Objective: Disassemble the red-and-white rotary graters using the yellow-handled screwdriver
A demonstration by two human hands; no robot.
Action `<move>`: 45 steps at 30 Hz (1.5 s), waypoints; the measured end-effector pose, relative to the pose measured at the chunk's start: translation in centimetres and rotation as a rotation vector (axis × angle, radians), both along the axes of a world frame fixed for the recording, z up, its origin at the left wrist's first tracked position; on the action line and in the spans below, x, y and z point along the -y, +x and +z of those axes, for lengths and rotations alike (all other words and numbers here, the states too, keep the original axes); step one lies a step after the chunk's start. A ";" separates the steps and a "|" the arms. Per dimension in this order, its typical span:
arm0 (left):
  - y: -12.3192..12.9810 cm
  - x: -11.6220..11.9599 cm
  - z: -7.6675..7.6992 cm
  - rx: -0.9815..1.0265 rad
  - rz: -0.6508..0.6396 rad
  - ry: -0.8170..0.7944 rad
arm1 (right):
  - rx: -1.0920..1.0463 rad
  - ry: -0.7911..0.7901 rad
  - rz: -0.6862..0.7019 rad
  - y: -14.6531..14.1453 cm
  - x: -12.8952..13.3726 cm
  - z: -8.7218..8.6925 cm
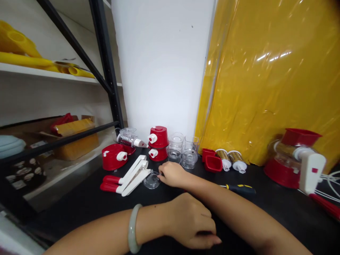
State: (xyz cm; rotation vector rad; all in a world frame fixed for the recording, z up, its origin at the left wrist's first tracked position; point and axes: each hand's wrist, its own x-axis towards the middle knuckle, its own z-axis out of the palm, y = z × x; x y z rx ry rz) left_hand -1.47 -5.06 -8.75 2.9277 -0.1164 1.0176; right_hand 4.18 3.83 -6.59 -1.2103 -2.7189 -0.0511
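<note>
My right hand [173,173] reaches across to the left, over my left arm. Its fingers are bent round the near edge of a clear round plastic part [152,180] lying on the black table. Beside that part are white crank handles with red grips [131,182]. My left hand [192,223], with a pale bangle on the wrist, is loosely curled above the table near the front; no object shows in its fingers. A bit of red shows between the two arms, mostly hidden. A screwdriver [240,188] lies beyond my right forearm.
Along the back stand red grater bases [114,157], clear plastic housings [183,150], small red hoppers [213,163] and drum graters [230,160]. An assembled rotary grater [294,161] is at right. A black-framed shelf [106,60] rises at left.
</note>
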 end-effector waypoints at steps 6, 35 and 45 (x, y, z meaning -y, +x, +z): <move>0.2 0.1 0.4 0.037 -0.030 -0.018 | 0.031 -0.014 0.008 0.7 0.1 0.1; -7.7 -4.6 4.4 0.154 0.470 -0.206 | -0.289 0.254 -0.202 13.1 -4.1 4.4; -7.8 -4.8 4.2 0.186 0.487 -0.245 | -0.309 0.258 -0.172 13.5 -4.5 2.9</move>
